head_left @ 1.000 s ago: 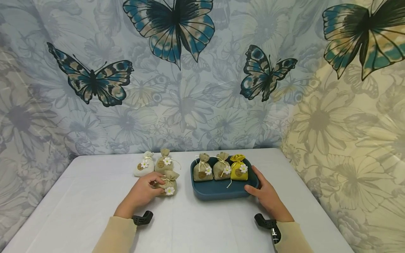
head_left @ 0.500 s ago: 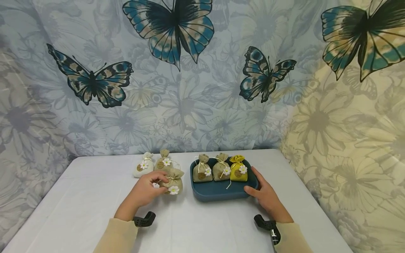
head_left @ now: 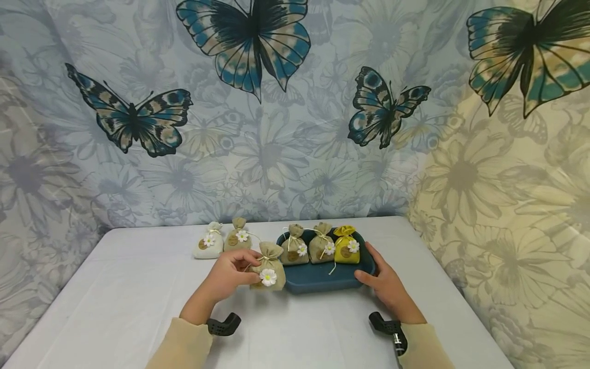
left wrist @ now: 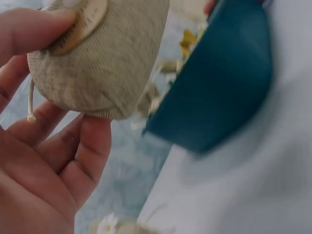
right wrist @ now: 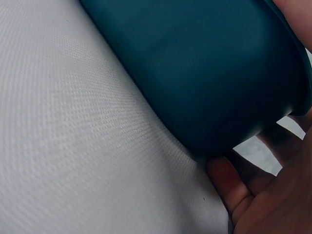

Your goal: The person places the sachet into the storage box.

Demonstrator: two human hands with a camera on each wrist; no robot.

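My left hand (head_left: 229, 277) pinches a beige sachet (head_left: 272, 266) with a white daisy, held above the cloth at the left end of the blue tray (head_left: 318, 284). In the left wrist view the thumb presses the round tag of this sachet (left wrist: 102, 63), fingers beneath it. My right hand (head_left: 391, 287) grips the tray's right end, thumb on the near rim; in the right wrist view its fingers lie against the tray's wall (right wrist: 204, 73). Along the tray's back stand a beige sachet (head_left: 294, 249), another beige one (head_left: 321, 248) and a yellow one (head_left: 346, 252).
A white sachet (head_left: 208, 246) and a beige sachet (head_left: 237, 241) stand side by side at the back left of the white-clothed table (head_left: 115, 287). Behind the table hangs a butterfly-printed cloth (head_left: 272, 169).
My left hand has lifted the beige sachet and carried it right, from in front of the left sachets to the tray's left edge. The right hand and tray have stayed in place.
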